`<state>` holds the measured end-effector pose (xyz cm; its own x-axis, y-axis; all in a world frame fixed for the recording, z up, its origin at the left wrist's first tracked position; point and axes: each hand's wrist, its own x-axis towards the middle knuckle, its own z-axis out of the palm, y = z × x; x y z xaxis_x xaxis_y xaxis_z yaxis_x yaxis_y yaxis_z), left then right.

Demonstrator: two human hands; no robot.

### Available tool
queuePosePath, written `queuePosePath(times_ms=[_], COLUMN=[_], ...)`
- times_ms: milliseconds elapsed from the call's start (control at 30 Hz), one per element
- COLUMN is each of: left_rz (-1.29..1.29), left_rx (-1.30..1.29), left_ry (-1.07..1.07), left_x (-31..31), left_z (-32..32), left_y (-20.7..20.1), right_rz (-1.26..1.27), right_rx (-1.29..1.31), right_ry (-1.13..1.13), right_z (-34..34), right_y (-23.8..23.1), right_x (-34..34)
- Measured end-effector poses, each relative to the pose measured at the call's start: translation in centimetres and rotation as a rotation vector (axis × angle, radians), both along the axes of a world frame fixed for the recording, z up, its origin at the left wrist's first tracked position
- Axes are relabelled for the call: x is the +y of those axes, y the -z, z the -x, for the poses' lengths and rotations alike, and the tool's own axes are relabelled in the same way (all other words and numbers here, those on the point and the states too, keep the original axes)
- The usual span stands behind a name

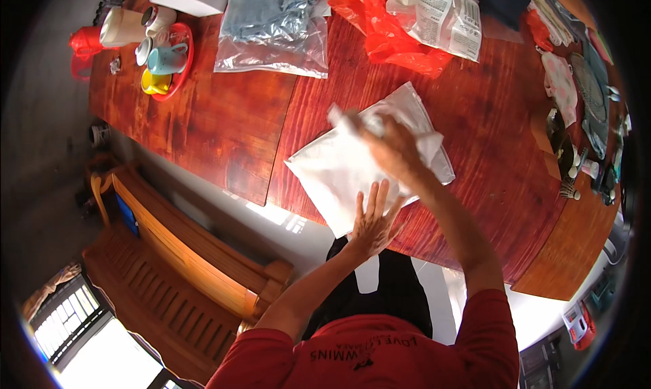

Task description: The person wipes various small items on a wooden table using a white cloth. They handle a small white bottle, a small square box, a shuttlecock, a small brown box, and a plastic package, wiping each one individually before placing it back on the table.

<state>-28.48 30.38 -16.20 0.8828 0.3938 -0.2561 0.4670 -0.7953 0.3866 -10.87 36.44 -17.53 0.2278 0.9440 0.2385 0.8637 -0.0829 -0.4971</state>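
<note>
A flat white plastic bag [336,169] lies at a slant near the front edge of the wooden table. My left hand [373,219] rests on its near corner, palm down with the fingers spread. Over the bag's far part is my right hand [393,145], smeared by motion, its fingers closed around a white crumpled piece [347,121]. Whether this piece is a cloth or part of the bag I cannot tell. Part of the bag is hidden beneath my right hand and forearm.
A red tray [183,33] with cups stands at the far left. Beyond the bag lie a clear bag of folded blue cloth [271,23] and a red plastic bag [369,33] under a printed package [447,19]. Clothes [559,77] and small items line the right side. A wooden bench [183,247] stands left.
</note>
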Motion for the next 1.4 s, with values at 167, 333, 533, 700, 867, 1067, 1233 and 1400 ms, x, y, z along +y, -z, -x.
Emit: queuePosePath(times_ms=[167, 333, 533, 700, 867, 1067, 1233, 1400], left_rz=[0.101, 0.140, 0.175, 0.220, 0.209, -0.005, -0.145, -0.161], left_rx=[0.025, 0.019, 0.082, 0.140, 0.139, 0.006, 0.115, 0.108], left_ry=[-0.041, -0.027, -0.012, -0.002, -0.010, -0.059, 0.048, 0.094], left_x=[-2.7, -0.7, -1.1, 0.1, 0.2, 0.6, 0.4, 1.2], left_z=[7.7, 8.9, 9.2, 8.0, 7.5, 7.1, 7.2, 6.9], left_y=[0.8, 1.1, 1.5, -0.4, -1.2, 0.3, 1.1, 0.6], right_rz=[-0.037, -0.042, 0.028, 0.027, 0.068, -0.038, -0.034, -0.013], right_rx=[-0.058, -0.181, -0.203, -0.248, -0.151, -0.198, -0.348, -0.321], right_ry=[-0.391, -0.390, -0.345, -0.186, 0.093, -0.085, -0.153, -0.090], right_z=[11.6, 13.4, 12.7, 9.4, 5.1, 6.9, 5.5, 2.1], right_y=[-1.4, 2.1, 2.2, 3.0, 1.3, -1.5, 2.7, 2.4], right_x=[-1.8, -1.2, 0.5, 4.1, 6.6, -3.2, -9.5, -6.7])
